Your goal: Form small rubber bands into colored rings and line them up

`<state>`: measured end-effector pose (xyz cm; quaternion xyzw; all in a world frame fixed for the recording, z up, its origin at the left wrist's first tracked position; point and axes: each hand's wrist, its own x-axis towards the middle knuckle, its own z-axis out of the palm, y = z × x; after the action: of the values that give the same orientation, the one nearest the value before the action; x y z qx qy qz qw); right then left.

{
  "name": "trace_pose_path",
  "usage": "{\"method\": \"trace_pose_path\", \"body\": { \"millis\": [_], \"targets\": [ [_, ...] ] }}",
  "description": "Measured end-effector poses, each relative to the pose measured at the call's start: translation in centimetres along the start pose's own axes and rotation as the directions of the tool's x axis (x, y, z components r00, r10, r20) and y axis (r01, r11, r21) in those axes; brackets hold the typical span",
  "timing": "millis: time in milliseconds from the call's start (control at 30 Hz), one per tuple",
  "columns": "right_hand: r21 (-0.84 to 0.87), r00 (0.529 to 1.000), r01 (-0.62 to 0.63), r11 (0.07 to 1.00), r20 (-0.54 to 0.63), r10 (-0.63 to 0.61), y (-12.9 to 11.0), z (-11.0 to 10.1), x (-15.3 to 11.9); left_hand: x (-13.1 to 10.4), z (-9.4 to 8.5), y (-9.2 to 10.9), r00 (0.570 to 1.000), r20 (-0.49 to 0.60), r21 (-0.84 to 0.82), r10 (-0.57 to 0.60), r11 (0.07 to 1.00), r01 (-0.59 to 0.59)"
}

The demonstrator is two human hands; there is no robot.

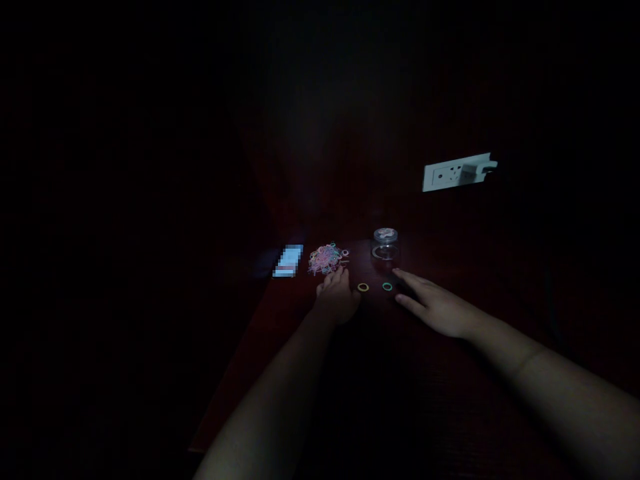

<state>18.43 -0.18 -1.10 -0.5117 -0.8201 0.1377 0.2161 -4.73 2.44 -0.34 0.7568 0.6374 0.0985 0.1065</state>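
Has two bare hands over one dark red tabletop; rests the left hand [338,297] palm down, part open, fingers loosely bent at the near edge of one pile of small coloured bands [327,259], too tangled to count; cannot tell of anything beneath the palm; holds the right hand [440,308] open, thumb apart from fingers, gripping nothing visible; has two loose bands between the hands, one yellow band [363,287] beside the left thumb, one green band [387,287] nearer the right; shows one clear lidded jar [385,247] beyond, one lit phone [289,261] left of the pile; sets one socket panel [455,173], one plug [486,168] inserted, against near-black surroundings.
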Motion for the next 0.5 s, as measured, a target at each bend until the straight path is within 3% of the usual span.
{"method": "trace_pose_path", "body": {
  "millis": [300,500],
  "targets": [
    [0.185,0.973,-0.137,0.973,-0.16,0.168,5.3,-3.0,-1.4,2.6,0.9,-0.8,0.992,-0.123,-0.003,0.022,1.0,-0.023],
    [0.191,0.973,-0.19,0.963,-0.095,0.21,7.1,-5.5,-3.7,2.8,1.1,-0.9,0.993,-0.118,0.03,0.009,1.0,-0.006]
  ]
}}
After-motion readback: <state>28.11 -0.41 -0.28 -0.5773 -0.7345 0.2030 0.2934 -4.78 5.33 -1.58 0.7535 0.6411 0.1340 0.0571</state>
